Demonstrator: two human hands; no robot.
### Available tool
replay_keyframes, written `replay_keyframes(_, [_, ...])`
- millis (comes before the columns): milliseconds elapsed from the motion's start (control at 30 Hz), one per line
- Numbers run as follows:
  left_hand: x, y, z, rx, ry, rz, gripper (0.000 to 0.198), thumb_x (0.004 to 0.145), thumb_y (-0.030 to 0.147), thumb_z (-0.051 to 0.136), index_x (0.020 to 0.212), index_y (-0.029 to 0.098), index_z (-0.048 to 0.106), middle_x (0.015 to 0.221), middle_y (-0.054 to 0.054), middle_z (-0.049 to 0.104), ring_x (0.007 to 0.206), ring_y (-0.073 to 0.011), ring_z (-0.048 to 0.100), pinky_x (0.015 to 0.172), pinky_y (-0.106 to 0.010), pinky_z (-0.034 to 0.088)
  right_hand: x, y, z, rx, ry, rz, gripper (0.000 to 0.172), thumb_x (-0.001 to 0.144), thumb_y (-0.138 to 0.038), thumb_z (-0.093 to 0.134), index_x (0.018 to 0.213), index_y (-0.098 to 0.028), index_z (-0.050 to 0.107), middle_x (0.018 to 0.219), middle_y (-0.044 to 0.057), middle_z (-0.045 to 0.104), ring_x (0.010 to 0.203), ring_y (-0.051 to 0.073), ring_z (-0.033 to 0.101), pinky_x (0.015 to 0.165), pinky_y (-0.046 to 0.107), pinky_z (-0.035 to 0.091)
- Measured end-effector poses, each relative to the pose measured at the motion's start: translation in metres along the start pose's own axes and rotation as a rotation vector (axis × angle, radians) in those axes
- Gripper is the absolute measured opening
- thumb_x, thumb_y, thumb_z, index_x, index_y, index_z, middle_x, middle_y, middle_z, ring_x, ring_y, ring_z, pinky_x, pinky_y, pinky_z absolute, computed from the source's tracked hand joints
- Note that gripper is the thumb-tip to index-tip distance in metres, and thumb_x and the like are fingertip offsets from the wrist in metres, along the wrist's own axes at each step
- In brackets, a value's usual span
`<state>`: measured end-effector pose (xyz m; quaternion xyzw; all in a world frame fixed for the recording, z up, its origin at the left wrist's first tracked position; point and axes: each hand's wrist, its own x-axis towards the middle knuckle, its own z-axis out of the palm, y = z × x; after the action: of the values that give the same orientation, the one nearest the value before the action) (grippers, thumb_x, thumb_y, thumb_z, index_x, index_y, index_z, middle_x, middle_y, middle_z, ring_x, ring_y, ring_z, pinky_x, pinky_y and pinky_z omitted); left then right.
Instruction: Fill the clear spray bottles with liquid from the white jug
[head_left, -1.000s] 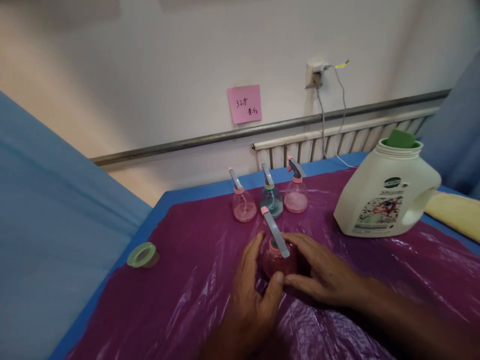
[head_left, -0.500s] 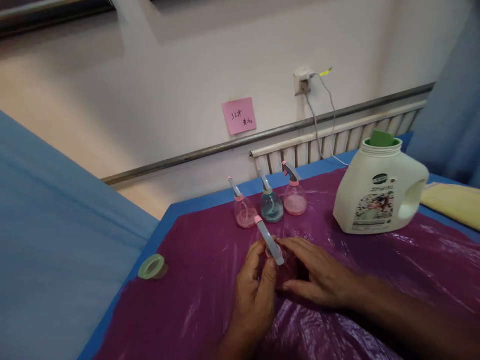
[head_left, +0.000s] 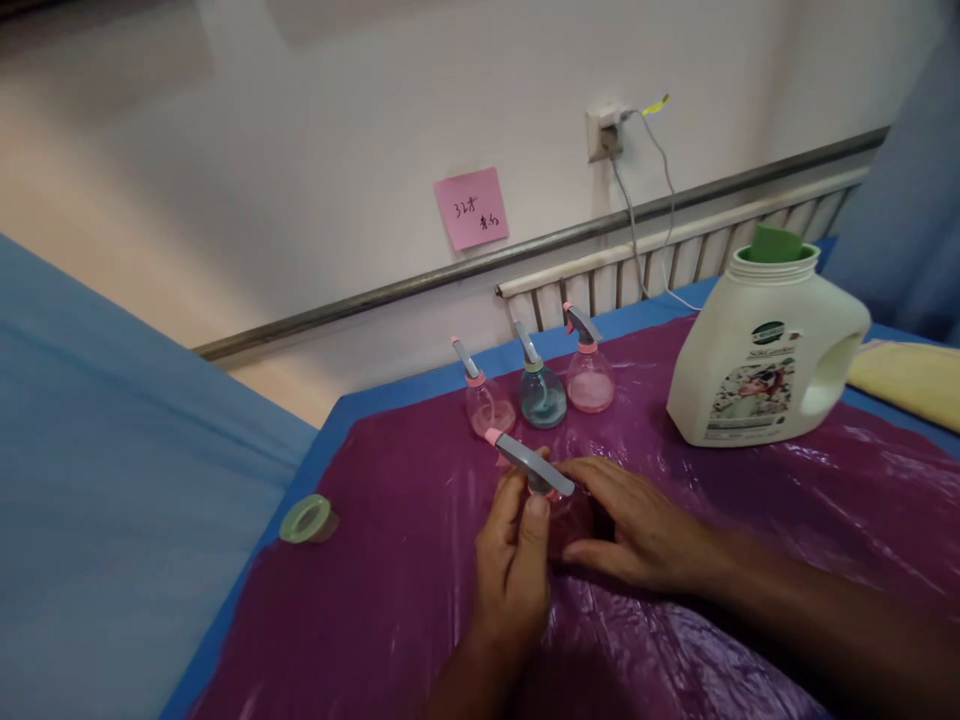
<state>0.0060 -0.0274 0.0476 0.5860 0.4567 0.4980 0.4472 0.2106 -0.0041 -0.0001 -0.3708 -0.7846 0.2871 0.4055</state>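
Observation:
Between my hands stands a pink spray bottle (head_left: 571,525) with a grey and pink trigger head (head_left: 534,465). My left hand (head_left: 514,560) is closed round the neck below the head, its thumb on the near side. Against the bottle's right side, my right hand (head_left: 637,525) curls its fingers and thumb round the body. Just beyond are a pink spray bottle (head_left: 491,412), a blue-green one (head_left: 543,402) and another pink one (head_left: 591,385), all upright with some liquid in them.
A large white detergent jug (head_left: 757,370), uncapped with a green scoop (head_left: 775,243) in its mouth, stands at right. A pale green cap (head_left: 309,520) lies at left on the purple plastic sheet (head_left: 360,620). A folded yellow cloth (head_left: 911,380) is at far right.
The trigger head of the held bottle has turned, its nozzle swinging further left. Both hands stay round the bottle. The whole view has shifted slightly.

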Motion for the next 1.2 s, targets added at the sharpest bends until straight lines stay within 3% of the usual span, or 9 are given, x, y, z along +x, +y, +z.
replay_keyframes(200, [0.006,-0.01,0.007,-0.113,0.115,-0.033,0.052,0.098,0.061,0.092,0.126,0.021,0.074,0.135,-0.012,0.08,0.121,-0.0278,0.077,0.11,-0.041,0.061,0.0,-0.002,0.0,-0.017,0.001,0.016,0.072,0.098,-0.05,0.09,0.16,-0.027,0.061,0.154,0.016,0.074,0.137,0.035,0.073,0.115,0.058,0.061])
replay_keyframes(300, [0.004,-0.009,0.008,-0.124,0.106,-0.019,0.056,0.098,0.06,0.092,0.135,0.023,0.072,0.144,-0.013,0.078,0.13,-0.0299,0.075,0.115,-0.043,0.06,-0.001,-0.002,0.001,-0.003,0.01,0.019,0.069,0.098,-0.05,0.089,0.158,-0.026,0.062,0.151,0.016,0.074,0.134,0.034,0.074,0.112,0.056,0.063])
replay_keyframes(467, [-0.001,-0.001,0.004,-0.03,-0.007,0.051,0.045,0.116,0.059,0.067,0.141,0.023,0.077,0.149,-0.013,0.076,0.142,-0.0324,0.071,0.123,-0.044,0.054,-0.002,0.001,0.001,-0.019,0.019,-0.001,0.072,0.097,-0.047,0.09,0.16,-0.028,0.061,0.153,0.015,0.074,0.135,0.035,0.074,0.114,0.058,0.062])
replay_keyframes(667, [0.002,-0.01,0.007,-0.123,0.111,0.011,0.055,0.098,0.06,0.092,0.13,0.022,0.07,0.142,-0.014,0.078,0.13,-0.0311,0.075,0.114,-0.043,0.06,-0.003,0.002,0.001,-0.028,0.024,-0.001,0.071,0.098,-0.052,0.09,0.158,-0.029,0.061,0.154,0.015,0.074,0.136,0.036,0.074,0.114,0.06,0.062])
replay_keyframes(767, [0.001,-0.004,0.004,-0.066,0.024,0.027,0.051,0.11,0.06,0.077,0.145,0.023,0.071,0.152,-0.014,0.076,0.143,-0.0338,0.071,0.124,-0.047,0.054,-0.003,0.002,0.0,-0.019,0.011,0.011,0.072,0.097,-0.05,0.091,0.159,-0.029,0.06,0.154,0.015,0.074,0.137,0.035,0.074,0.115,0.06,0.062])
replay_keyframes(833, [0.0,-0.001,0.003,-0.027,-0.005,0.036,0.046,0.116,0.059,0.066,0.142,0.023,0.076,0.152,-0.013,0.076,0.144,-0.0342,0.07,0.127,-0.048,0.052,-0.003,0.002,-0.001,-0.017,0.004,0.017,0.074,0.096,-0.047,0.092,0.16,-0.029,0.06,0.153,0.015,0.074,0.137,0.035,0.073,0.115,0.059,0.062])
replay_keyframes(967, [0.002,-0.009,0.006,-0.096,0.092,0.022,0.046,0.105,0.061,0.083,0.13,0.022,0.074,0.142,-0.013,0.079,0.129,-0.0311,0.075,0.116,-0.045,0.058,-0.003,0.001,-0.002,-0.022,0.014,0.007,0.072,0.096,-0.048,0.092,0.159,-0.03,0.062,0.153,0.015,0.074,0.134,0.036,0.075,0.112,0.059,0.064])
replay_keyframes(1067, [0.003,-0.012,0.006,-0.127,0.079,0.03,0.058,0.098,0.059,0.092,0.136,0.023,0.069,0.147,-0.014,0.076,0.133,-0.0314,0.074,0.116,-0.044,0.059,-0.002,0.0,-0.003,-0.025,0.02,0.003,0.076,0.096,-0.051,0.092,0.162,-0.03,0.061,0.153,0.016,0.074,0.135,0.036,0.075,0.114,0.059,0.063])
replay_keyframes(1200, [0.001,-0.002,0.003,-0.078,-0.042,0.04,0.047,0.115,0.057,0.07,0.147,0.023,0.074,0.15,-0.013,0.076,0.143,-0.0337,0.07,0.124,-0.045,0.054,-0.002,0.0,-0.003,-0.025,0.016,0.004,0.072,0.096,-0.047,0.092,0.159,-0.029,0.063,0.15,0.016,0.075,0.132,0.036,0.075,0.113,0.058,0.064])
